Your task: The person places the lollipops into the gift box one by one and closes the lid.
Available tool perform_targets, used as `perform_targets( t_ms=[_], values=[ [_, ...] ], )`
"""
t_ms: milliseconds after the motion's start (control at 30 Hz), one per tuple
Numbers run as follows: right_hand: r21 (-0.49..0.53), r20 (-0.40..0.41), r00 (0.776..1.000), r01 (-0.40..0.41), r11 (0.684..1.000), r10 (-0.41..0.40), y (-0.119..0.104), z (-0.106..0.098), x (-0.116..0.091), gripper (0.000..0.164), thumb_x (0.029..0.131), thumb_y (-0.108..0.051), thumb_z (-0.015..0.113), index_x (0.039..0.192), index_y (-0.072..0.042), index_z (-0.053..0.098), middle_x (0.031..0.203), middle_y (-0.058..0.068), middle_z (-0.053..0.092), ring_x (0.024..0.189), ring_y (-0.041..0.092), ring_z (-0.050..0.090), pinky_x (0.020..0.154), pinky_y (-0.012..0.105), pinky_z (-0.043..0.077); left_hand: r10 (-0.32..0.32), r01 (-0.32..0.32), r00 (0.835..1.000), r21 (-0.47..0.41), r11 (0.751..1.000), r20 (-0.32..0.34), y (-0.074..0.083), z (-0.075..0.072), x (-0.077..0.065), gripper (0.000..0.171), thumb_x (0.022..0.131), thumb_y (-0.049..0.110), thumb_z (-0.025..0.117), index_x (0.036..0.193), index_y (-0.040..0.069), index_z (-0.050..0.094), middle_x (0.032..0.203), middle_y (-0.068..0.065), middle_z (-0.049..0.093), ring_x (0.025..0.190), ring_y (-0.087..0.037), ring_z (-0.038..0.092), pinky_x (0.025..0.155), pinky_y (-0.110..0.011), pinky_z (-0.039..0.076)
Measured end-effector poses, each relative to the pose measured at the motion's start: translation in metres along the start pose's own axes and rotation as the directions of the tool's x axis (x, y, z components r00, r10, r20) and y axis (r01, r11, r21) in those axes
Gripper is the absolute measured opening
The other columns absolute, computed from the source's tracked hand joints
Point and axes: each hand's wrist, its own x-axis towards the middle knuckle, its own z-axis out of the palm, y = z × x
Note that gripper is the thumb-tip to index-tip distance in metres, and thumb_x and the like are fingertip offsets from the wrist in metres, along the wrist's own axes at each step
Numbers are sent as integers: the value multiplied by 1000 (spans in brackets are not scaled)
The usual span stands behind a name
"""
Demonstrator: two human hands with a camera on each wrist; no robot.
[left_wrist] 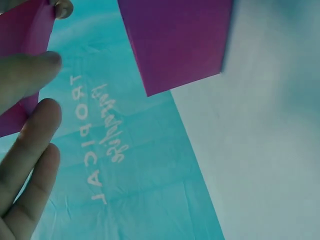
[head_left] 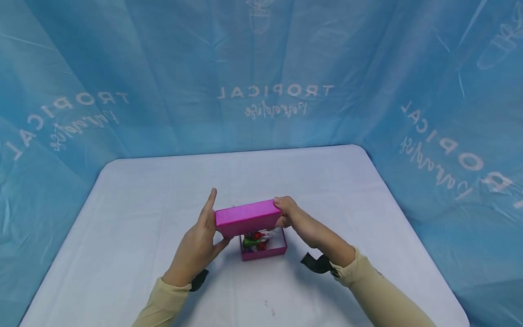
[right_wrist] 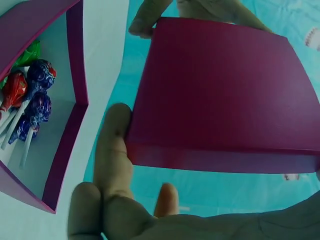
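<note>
A bright pink box lid [head_left: 247, 218] is held up and slightly tilted between both hands. My left hand [head_left: 194, 247] holds its left end, thumb low and one finger pointing upward. My right hand [head_left: 300, 220] grips the right end, thumb at the top corner and fingers below. Beneath and a little nearer, the matching open pink box [head_left: 265, 255] rests on the table, partly covered by the lid in the head view. Wrapped lollipops [right_wrist: 40, 90] in red, blue and green lie inside it, white sticks showing. The right wrist view shows the lid's broad face, apart from the box.
A white-covered table [head_left: 143, 227] spreads around the box. Blue printed curtains [head_left: 278, 122] hang behind the table and along both sides. Dark straps [head_left: 316, 263] hang at the wrists. Small dark marks [head_left: 269, 309] show on the cloth near the front.
</note>
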Motion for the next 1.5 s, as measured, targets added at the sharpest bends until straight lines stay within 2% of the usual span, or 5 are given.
perform_targets(
  t_ms=[267, 433, 700, 967, 1500],
  values=[
    [19, 58, 996, -63, 998, 62, 1, -7, -2, 79, 98, -69, 14, 145, -10, 37, 126, 18, 54, 108, 31, 62, 99, 58, 33, 1, 0, 1000, 6, 1000, -22, 1, 2, -1, 131, 56, 16, 100, 157, 9, 17, 157, -24, 36, 76, -19, 70, 63, -29, 62],
    [-118, -37, 982, 179, 977, -184, 19, -2, -14, 79, 99, -63, 43, 157, -19, 15, 155, 10, 37, 131, 34, 53, 111, 72, 25, -49, 49, 997, -6, 999, -66, 3, 3, 0, 129, 50, 40, 99, 149, -9, 32, 153, -21, 43, 95, -26, 71, 68, -38, 64],
    [-648, -40, 776, 459, 608, -629, 42, -7, -24, 148, 55, -54, 96, 163, -8, 5, 170, 4, 9, 153, 27, 15, 111, 62, 25, -109, 101, 993, -136, 986, -52, 6, 4, -1, 132, 55, 62, 86, 154, -7, 30, 162, -17, 32, 116, -25, 60, 77, -41, 63],
    [-639, -29, 822, 423, 643, -569, 51, -12, -19, 136, 60, -60, 91, 164, -17, 13, 166, -5, 23, 148, 22, 19, 112, 60, 25, -197, 222, 969, -174, 959, 150, 9, 6, -2, 146, 51, 65, 88, 162, 7, 13, 164, -5, 31, 130, -23, 53, 97, -52, 52],
    [-609, -29, 824, 433, 664, -565, 65, -10, -6, 140, 54, -57, 95, 163, -17, 16, 162, -6, 31, 141, 21, 28, 107, 57, 35, -220, 276, 950, -266, 923, 223, 5, 20, -4, 142, 55, 68, 85, 163, 14, 12, 164, -3, 27, 135, -24, 41, 101, -54, 43]
  ],
)
